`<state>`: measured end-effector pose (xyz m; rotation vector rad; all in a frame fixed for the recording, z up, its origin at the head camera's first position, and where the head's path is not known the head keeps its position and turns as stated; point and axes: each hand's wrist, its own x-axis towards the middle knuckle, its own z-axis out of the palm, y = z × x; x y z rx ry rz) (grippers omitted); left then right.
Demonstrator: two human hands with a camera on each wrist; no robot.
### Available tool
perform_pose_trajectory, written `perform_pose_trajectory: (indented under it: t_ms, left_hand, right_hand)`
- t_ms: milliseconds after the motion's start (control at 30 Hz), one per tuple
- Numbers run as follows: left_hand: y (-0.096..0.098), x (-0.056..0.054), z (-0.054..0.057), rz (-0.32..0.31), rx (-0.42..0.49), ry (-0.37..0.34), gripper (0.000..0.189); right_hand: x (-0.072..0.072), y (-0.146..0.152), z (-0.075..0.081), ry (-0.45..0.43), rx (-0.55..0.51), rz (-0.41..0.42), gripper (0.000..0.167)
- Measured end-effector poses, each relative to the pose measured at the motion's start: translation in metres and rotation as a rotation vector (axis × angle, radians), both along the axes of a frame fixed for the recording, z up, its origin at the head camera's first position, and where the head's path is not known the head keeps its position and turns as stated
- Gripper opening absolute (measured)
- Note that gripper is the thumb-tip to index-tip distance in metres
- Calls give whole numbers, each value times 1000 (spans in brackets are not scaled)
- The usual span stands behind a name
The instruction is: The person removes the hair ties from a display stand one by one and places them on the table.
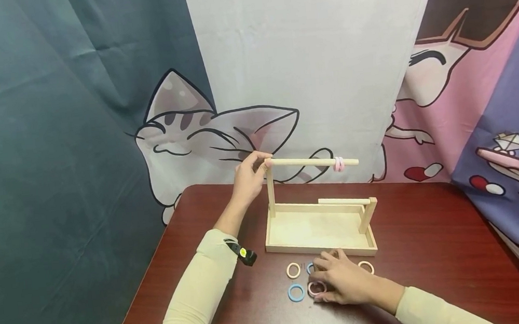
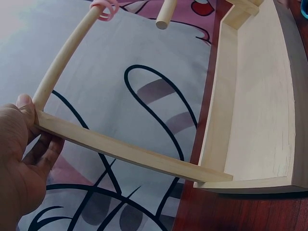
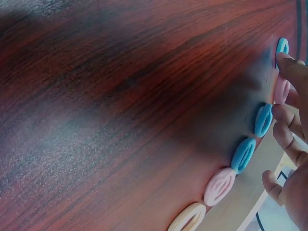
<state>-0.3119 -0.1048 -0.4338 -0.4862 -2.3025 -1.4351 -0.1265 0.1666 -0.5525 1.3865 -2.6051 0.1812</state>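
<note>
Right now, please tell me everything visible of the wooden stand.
The wooden stand, pale, apparently unpainted, sits upright on the brown table: a shallow tray, a tall post with a long horizontal dowel, and opposite a short post with a shorter dowel. Pink rings hang near the long dowel's free end; the shorter is bare. The left hand holds the tall post's top.

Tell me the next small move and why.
Probably lift the pink ring toward the free end of the upper rod: the right hand has its fingers at that ring, pink rings already hang on the rod, and the left hand grips the post supporting it.
</note>
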Motion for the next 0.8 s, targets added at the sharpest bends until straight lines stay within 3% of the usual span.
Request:
perform_pose_trajectory:
  t_ms: [267, 800]
  left_hand:
    - [0, 1, 0, 14, -12, -3, 29]
    - [1, 0, 1, 5, 10, 5, 24]
  right_hand:
    - [2, -5, -1, 81, 41, 31, 36]
    - [2, -6, -3, 84, 58, 39, 40]
